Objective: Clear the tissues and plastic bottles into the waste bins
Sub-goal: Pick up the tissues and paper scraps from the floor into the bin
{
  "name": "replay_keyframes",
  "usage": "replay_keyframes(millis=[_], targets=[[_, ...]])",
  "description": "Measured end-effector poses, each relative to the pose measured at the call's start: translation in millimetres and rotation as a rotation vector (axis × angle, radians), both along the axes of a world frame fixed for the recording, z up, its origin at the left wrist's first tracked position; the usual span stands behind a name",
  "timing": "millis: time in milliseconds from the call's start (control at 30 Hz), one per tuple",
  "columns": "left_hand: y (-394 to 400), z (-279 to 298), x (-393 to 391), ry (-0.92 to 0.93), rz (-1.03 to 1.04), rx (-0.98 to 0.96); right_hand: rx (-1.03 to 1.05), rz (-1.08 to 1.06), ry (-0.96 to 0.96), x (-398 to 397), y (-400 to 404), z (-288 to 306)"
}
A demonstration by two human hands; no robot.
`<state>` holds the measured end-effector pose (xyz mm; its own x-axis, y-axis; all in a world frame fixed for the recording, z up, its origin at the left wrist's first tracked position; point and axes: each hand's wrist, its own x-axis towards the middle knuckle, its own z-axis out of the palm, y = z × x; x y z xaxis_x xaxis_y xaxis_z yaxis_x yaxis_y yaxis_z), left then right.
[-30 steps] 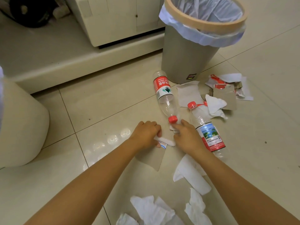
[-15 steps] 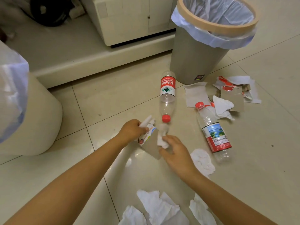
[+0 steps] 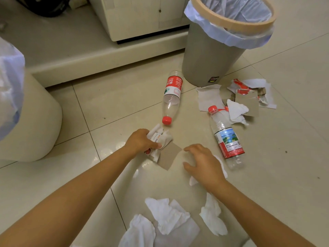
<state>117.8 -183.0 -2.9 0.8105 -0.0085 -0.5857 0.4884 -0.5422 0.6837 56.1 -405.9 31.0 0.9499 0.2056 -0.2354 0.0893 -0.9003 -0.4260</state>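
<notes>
Left hand (image 3: 140, 142), mid-frame, has its fingers curled tight around a wad of white tissue and printed wrapper (image 3: 157, 139), with a brown card scrap (image 3: 169, 155) sticking out toward the right, thumb clamped across the front of the wad. Right hand (image 3: 204, 164) is just right of it, fingers spread and loose with nothing in them, palm over a white tissue (image 3: 221, 165) on the floor tiles. Two plastic bottles lie flat, one (image 3: 171, 97) above the left hand and one (image 3: 226, 138) right of the right hand, the grey bin (image 3: 211, 56) sits upper right, and more tissues (image 3: 169, 213) at bottom center.
</notes>
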Motion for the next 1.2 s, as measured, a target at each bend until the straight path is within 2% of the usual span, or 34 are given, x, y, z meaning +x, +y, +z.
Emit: replay_keyframes(millis=[167, 300, 433, 633, 733, 867, 1033, 1200], targets=[[-9.8, -0.1, -9.9, 0.005, -0.101, 0.02, -0.368, 0.078, 0.307, -9.0, -39.4, -2.2], [-16.5, -2.3, -14.5, -0.007, -0.15, 0.045, -0.473, 0.146, 0.334, -22.6, -45.1, -7.2], [-15.4, -0.5, -17.4, -0.008, -0.167, 0.062, -0.35, 0.156, 0.128, -35.5, -52.7, -14.3], [-9.9, 3.2, -23.6, 0.01, -0.159, 0.032, -0.187, 0.199, 0.002, -38.1, -53.1, 11.5], [-6.9, 4.1, -25.7, 0.021, -0.169, 0.039, -0.15, 0.25, 0.058, -49.6, -48.5, 32.2], [-7.8, 5.2, -27.7, 0.024, -0.165, 0.054, -0.343, 0.357, 0.291, -81.9, -47.3, 26.9], [-5.5, 6.6, -30.1, 0.001, -0.188, 0.079, -0.521, 0.382, 0.449, -109.0, -52.1, 10.2], [-2.9, 6.9, -31.9, 0.003, -0.176, 0.101, -0.495, 0.461, 0.247, -122.7, -68.7, -4.6]])
